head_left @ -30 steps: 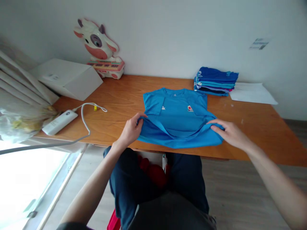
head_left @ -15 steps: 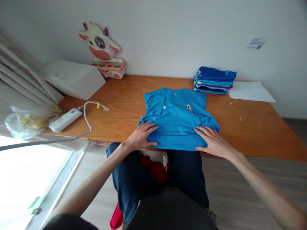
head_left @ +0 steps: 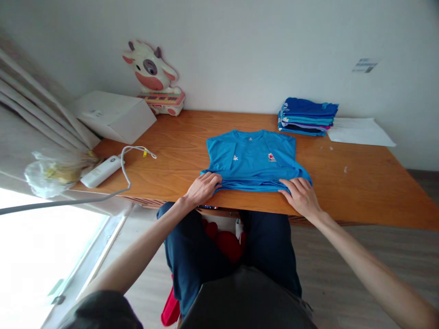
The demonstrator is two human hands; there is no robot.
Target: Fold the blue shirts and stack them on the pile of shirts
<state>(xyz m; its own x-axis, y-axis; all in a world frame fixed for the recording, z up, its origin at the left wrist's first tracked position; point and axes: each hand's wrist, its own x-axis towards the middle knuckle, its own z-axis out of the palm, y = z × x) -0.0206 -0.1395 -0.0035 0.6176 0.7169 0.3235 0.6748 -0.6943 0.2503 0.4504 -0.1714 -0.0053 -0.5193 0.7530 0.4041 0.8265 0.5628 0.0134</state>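
Note:
A blue T-shirt lies front up on the wooden table, its neckline toward the wall and its sleeves folded in. Its lower part is gathered into a bunched fold at the near side. At the left end of that fold, my left hand grips the cloth with curled fingers. My right hand pinches the right end the same way, thumb on the near side. Some cloth under both hands is hidden.
Folded clothes are stacked by the wall, beside white paper. On the left are a cow-shaped toy piano, a white box, a white power bank with a cable, and a plastic bag.
Both hands have moved away from my body, and their spread fingers have closed on the cloth. The shirt's near edge has been folded up off the table's edge toward the neckline.

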